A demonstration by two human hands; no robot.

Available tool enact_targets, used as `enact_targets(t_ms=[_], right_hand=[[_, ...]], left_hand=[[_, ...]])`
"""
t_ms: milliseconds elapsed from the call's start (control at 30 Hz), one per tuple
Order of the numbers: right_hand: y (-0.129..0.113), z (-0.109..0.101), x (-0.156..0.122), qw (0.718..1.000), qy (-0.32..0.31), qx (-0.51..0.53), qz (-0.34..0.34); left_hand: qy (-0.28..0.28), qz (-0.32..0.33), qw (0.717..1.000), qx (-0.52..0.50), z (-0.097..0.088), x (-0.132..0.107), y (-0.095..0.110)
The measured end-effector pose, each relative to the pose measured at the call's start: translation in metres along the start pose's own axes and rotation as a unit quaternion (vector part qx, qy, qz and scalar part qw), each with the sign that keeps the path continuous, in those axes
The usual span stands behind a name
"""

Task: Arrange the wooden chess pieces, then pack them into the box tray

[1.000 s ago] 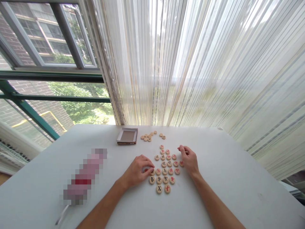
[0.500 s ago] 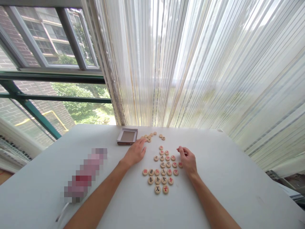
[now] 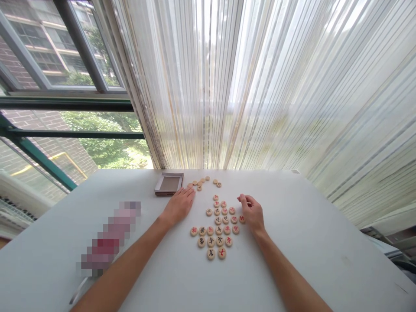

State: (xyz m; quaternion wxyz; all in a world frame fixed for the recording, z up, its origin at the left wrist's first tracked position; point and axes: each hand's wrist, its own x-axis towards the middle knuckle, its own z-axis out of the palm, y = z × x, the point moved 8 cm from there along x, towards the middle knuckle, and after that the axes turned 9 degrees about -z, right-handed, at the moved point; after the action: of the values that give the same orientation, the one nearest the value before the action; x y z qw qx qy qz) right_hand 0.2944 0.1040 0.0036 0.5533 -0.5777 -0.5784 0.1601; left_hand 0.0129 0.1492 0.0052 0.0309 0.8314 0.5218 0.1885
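Note:
Palm down on the table, my left hand has its fingers stretched out, just in front of a shallow open box. Its fingertips reach close to several loose xiangqi pieces. My right hand rests on its side with curled fingers, thumb and index close together; whether anything is inside is hidden. Left of it lie round wooden xiangqi pieces with red and black characters, set out in short rows. A red-marked piece sits right beside that hand. Two pieces, one black and one red, form the nearest row.
A blurred pinkish object with a white cord lies on the left of the white table. Behind the table's far edge hang striped sheer curtains. A window frame stands at the left.
The view has shifted slightly, so the table scene appears a little further left. My left hand has drawn back slightly from the loose pieces. My right hand keeps its curled pose.

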Motion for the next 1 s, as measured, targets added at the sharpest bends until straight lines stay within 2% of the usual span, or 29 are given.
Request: enact_targets(t_ms=[200,367,467,533,600,733,867,1000], right_hand=[[-0.031,-0.004,-0.005,0.998,-0.017,0.002,-0.068],[-0.062,0.012,-0.021,0.987,-0.082,0.011,-0.139],[-0.084,0.022,-0.033,0.968,-0.120,0.032,-0.218],[-0.096,0.026,-0.040,0.956,-0.137,0.041,-0.257],[-0.107,0.030,-0.047,0.943,-0.155,0.039,-0.291],[-0.119,0.038,-0.061,0.921,-0.187,0.028,-0.341],[-0.120,0.044,-0.068,0.912,-0.201,0.031,-0.355],[-0.118,0.046,-0.070,0.910,-0.207,0.038,-0.357]], left_hand=[[0.003,-0.014,0.999,-0.041,-0.017,-0.012,0.005],[0.004,-0.032,0.994,-0.101,-0.025,-0.015,0.002],[0.001,-0.044,0.985,-0.169,-0.032,-0.016,0.010],[-0.012,-0.057,0.959,-0.276,-0.037,-0.018,0.021],[-0.043,-0.042,0.930,-0.362,-0.039,-0.022,0.040],[-0.117,-0.042,0.858,-0.498,-0.032,-0.034,0.068],[-0.171,-0.076,0.781,-0.596,-0.015,-0.042,0.071],[-0.211,-0.102,0.727,-0.645,-0.004,-0.048,0.071]])
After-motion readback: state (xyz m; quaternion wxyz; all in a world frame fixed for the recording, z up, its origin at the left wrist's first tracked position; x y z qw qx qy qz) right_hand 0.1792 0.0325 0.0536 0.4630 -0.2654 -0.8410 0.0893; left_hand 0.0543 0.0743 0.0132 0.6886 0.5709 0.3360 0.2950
